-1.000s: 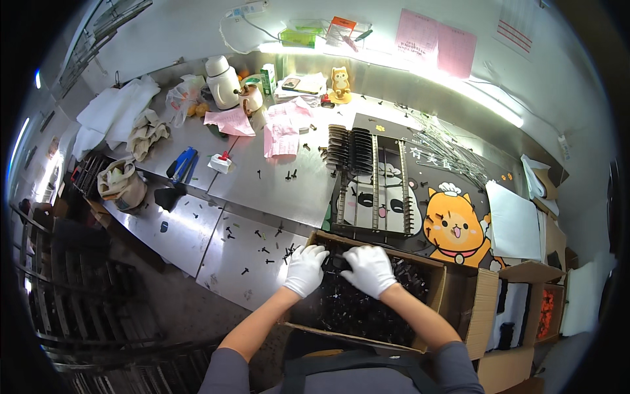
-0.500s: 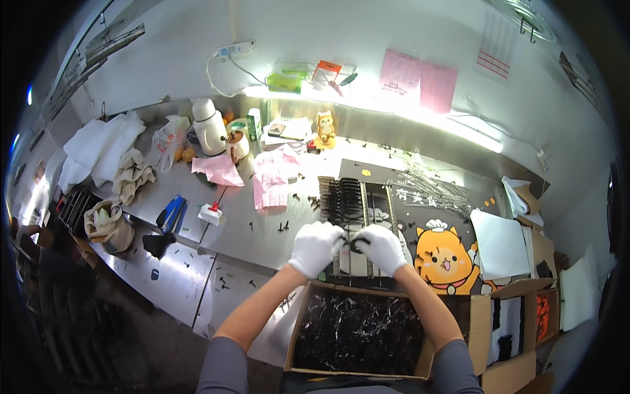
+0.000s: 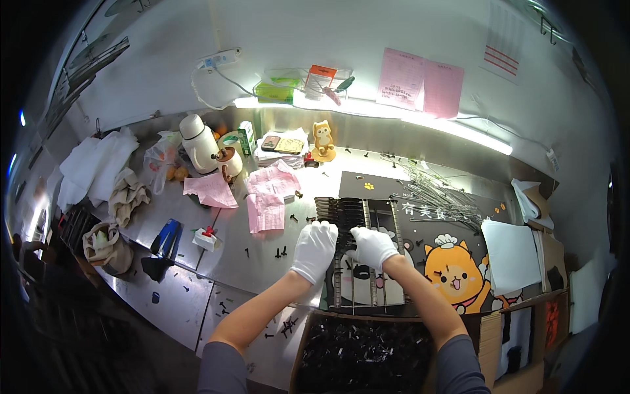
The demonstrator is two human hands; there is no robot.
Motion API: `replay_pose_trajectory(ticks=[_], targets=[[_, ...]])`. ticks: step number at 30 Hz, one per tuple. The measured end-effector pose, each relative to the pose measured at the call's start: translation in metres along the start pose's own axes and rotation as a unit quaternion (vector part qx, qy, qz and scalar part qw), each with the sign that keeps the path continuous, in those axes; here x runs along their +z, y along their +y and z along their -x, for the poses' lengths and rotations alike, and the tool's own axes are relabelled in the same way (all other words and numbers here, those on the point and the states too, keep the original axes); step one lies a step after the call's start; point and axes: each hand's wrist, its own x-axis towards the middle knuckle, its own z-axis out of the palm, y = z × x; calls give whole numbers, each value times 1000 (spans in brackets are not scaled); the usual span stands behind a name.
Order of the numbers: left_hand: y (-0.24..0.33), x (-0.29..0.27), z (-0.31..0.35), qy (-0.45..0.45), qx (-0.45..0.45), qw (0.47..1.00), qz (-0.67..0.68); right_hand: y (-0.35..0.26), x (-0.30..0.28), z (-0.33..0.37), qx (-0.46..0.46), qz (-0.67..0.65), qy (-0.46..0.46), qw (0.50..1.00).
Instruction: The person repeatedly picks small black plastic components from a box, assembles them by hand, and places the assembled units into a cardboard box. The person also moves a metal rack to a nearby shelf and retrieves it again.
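Black pieces [image 3: 341, 209], lower ends partly behind left hand [image 3: 315, 251] and right hand [image 3: 374, 248], both curled, cannot tell either grip's hold

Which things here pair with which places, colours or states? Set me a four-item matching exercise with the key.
Things:
1. Left hand
2. Nearest cardboard box
3. Cat figurine
4. Vacuum flask

Descriptions:
A. holding many small black parts
B. left of the mug
C. gloved in white
D. right of the paper stack

Pairs: 1-C, 2-A, 3-D, 4-B
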Motion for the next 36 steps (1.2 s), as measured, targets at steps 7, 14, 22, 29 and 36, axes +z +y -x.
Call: replay_pose_trajectory(ticks=[7, 14, 22, 29, 36], targets=[[-32, 3, -34, -287, -3, 921, 262, 5, -7, -26, -88, 27, -83, 992], [13, 40, 16, -115, -217, 897, 367, -15, 88, 10, -17, 124, 209, 970], [-13, 38, -11, -205, -127, 877, 415, -1, 7, -18, -75, -3, 3, 997], [2, 40, -17, -173, -222, 887, 366, -16, 44, -24, -43, 54, 141, 988], [-43, 38, -57, -277, 40, 914, 294, 10, 2, -44, 95, -390, -214, 890]])
